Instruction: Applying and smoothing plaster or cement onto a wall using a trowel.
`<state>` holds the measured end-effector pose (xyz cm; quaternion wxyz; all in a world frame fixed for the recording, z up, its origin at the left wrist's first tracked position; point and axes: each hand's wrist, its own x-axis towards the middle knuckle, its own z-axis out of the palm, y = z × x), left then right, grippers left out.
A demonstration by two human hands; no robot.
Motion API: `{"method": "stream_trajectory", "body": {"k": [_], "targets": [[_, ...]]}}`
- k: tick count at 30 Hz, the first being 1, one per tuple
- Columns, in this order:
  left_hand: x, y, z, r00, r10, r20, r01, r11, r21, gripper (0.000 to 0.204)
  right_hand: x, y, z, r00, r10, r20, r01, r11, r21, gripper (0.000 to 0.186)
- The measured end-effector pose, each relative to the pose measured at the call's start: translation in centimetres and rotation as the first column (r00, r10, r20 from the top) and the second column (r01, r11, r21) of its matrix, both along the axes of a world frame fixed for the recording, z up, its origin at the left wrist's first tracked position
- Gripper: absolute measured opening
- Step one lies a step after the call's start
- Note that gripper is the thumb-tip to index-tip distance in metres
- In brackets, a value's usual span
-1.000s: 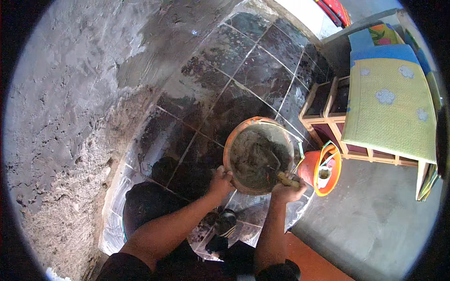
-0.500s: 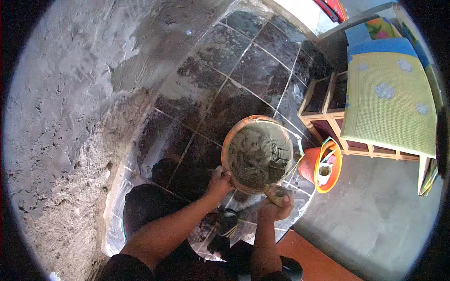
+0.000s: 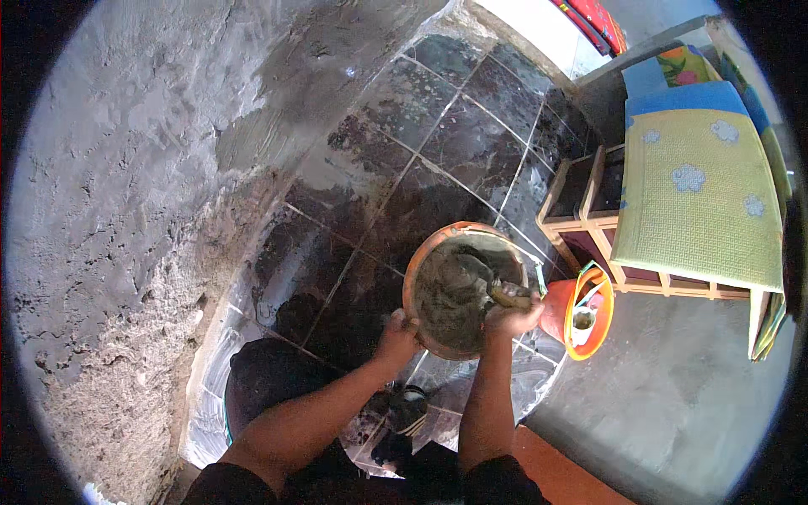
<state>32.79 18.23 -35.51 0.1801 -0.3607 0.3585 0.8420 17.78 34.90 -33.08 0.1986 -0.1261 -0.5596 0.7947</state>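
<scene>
A round orange bucket (image 3: 413, 282) of wet grey mortar (image 3: 450, 290) stands on dark tiles in front of me. My left hand (image 3: 397, 338) is closed on the bucket's lower-left rim. At the right side of the bucket, my right hand (image 3: 513, 316) grips a trowel (image 3: 507, 295) by its handle, with the blade down in the mortar, where most of it is hidden. A smaller orange bucket (image 3: 556, 315) with a yellow rim sits just to the right, holding a pale cup-like item (image 3: 582, 325) and other small things.
A rough plastered wall (image 3: 126, 210) runs along the left. At the right, a wooden rack (image 3: 582, 225) carries patterned yellow-green mats (image 3: 699, 210), above grey concrete floor (image 3: 656, 379). A tiled floor (image 3: 454, 135) extends ahead toward a white ledge (image 3: 522, 25) with red items (image 3: 598, 23) beyond.
My right hand has shifted up and inward over the bucket's rim, working the trowel through the mortar, whose surface looks different. My left hand keeps hold of the rim.
</scene>
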Motion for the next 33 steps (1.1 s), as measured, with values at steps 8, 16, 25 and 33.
{"method": "stream_trajectory", "body": {"k": [8,16,25,33], "targets": [[-0.3,-0.2,1.2,0.999,-0.015,0.03,0.016,1.0,-0.008,0.029,5.4,1.0,0.4,0.987,0.144,-0.074,-0.151,0.983,-0.107,0.026],[-0.6,-0.3,2.0,0.997,0.073,0.009,-0.073,0.994,0.081,0.034,10.2,-0.9,5.2,0.984,0.174,-0.029,-0.169,0.977,0.133,0.03],[0.0,0.0,-0.1,0.999,0.019,0.035,-0.018,1.0,-0.011,0.04,10.4,2.0,9.3,0.972,0.209,-0.107,-0.192,0.97,0.15,0.034],[0.1,0.0,0.8,0.998,0.058,0.037,-0.06,0.996,0.065,0.036,1.7,1.8,5.0,0.955,-0.065,-0.29,0.154,0.943,0.296,0.029]]}}
